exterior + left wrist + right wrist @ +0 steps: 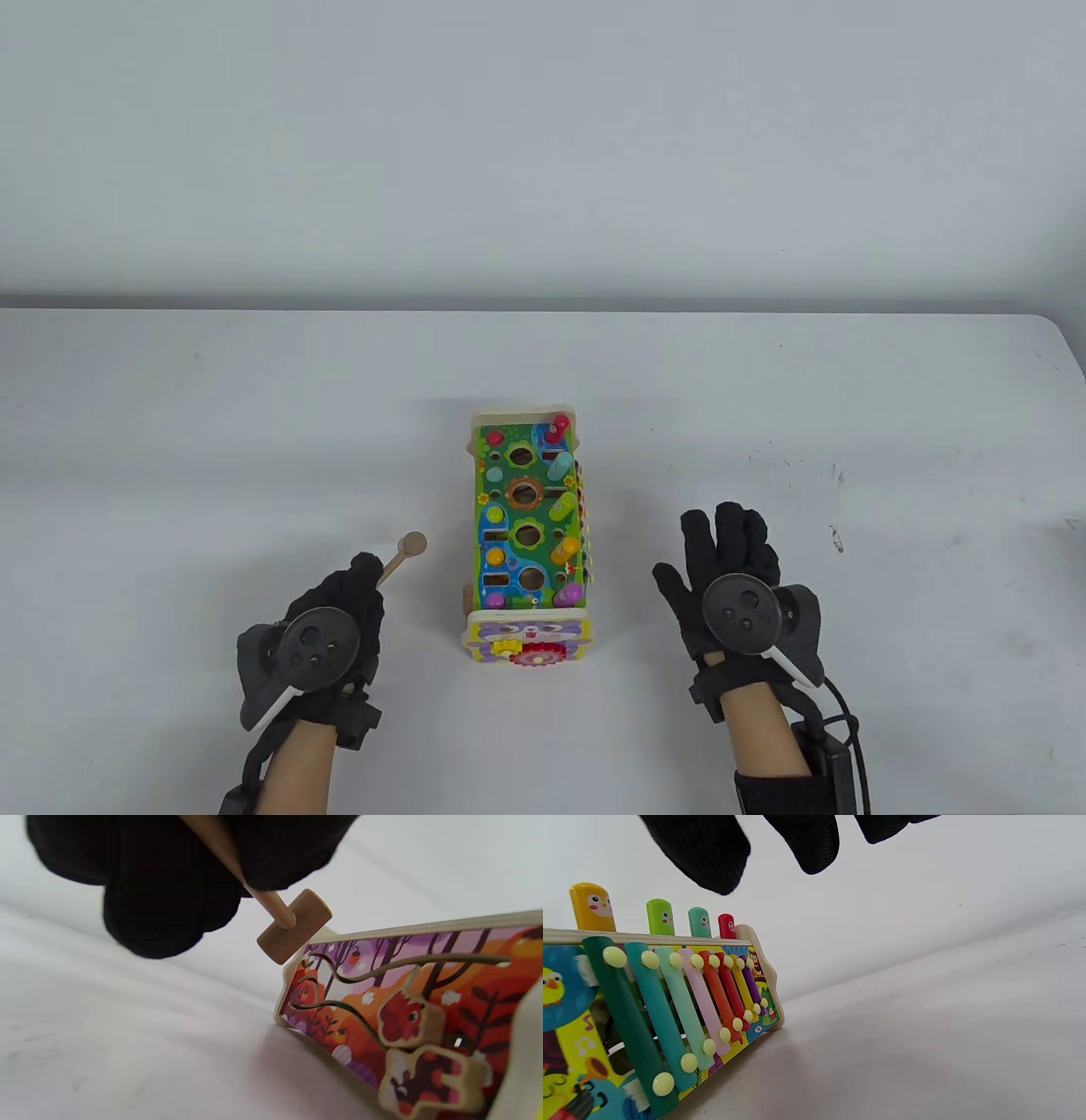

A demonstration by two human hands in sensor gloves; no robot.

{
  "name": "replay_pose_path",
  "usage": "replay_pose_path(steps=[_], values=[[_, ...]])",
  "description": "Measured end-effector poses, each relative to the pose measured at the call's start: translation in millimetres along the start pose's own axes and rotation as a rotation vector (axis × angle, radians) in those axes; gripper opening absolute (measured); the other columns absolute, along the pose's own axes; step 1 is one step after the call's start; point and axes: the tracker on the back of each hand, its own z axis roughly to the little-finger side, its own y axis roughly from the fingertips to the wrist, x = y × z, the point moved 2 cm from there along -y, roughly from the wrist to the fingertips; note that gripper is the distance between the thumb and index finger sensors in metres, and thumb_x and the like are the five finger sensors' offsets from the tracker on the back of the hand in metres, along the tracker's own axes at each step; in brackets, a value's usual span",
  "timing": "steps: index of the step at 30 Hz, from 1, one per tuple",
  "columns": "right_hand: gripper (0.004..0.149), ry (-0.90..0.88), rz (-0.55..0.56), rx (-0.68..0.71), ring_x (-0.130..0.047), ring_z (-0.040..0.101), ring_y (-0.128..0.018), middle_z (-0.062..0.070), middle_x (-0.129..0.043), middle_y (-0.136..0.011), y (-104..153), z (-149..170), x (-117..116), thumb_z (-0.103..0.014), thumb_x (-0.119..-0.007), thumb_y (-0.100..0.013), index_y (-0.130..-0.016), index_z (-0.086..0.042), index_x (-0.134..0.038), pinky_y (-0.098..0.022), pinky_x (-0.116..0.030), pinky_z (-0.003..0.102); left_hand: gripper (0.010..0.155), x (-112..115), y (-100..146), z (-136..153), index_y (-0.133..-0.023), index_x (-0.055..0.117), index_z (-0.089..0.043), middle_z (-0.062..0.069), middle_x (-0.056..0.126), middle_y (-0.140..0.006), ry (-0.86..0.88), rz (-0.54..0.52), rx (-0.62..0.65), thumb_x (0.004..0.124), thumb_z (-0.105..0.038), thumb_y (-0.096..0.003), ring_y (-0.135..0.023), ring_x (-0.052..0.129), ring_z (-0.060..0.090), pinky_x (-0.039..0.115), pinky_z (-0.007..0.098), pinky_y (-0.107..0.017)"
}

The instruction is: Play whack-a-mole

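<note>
Left hand (327,624) clenched round hammer (402,556) handle, head poking out past the fingers, up and right, just left of toy (528,535) at table (170,424) centre; right hand (730,586) flat, fingers spread, holding nothing, near toy's right side

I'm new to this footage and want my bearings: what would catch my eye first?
The colourful wooden toy box at the table's centre, with bright pegs standing up along its right side. The left hand grips a small wooden hammer left of it; the right hand hovers open on the right.
</note>
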Motion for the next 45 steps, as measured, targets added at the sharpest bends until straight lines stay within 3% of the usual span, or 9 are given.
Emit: replay_pose_path(steps=[13,26,45], values=[[0.067,0.003,-0.009,-0.01,-0.028,0.068,-0.095,0.039,-0.029,-0.109,-0.6,-0.1,-0.5,-0.039,-0.066,-0.06,-0.108,0.004,-0.049,-0.058,-0.032,0.077,0.05,28.8,-8.1,3.0,-0.098,0.068,-0.002,0.028,0.085,-0.08,-0.272,0.166,-0.081,0.075,-0.017,-0.0509,-0.053,0.097,0.043,0.067,0.067,-0.057],[0.068,0.005,-0.021,-0.017,-0.028,0.068,-0.095,0.039,-0.028,-0.109,-0.7,-0.4,-1.2,-0.039,-0.066,-0.06,-0.109,0.005,-0.049,-0.058,-0.032,0.077,0.048,37.8,-11.7,7.8,-0.094,0.074,-0.002,0.026,0.09,-0.077,-0.287,0.249,-0.13,0.08,-0.019,-0.0494,-0.054,0.097,0.044,0.065,0.068,-0.059],[0.068,0.004,-0.026,0.005,-0.027,0.068,-0.095,0.039,-0.028,-0.109,-0.5,-7.4,-2.6,-0.039,-0.066,-0.06,-0.109,0.005,-0.048,-0.058,-0.031,0.077,0.048,41.3,-16.0,6.6,-0.095,0.075,-0.001,0.028,0.09,-0.076,-0.296,0.277,-0.128,0.079,-0.019,-0.0502,-0.053,0.096,0.045,0.063,0.069,-0.06]])
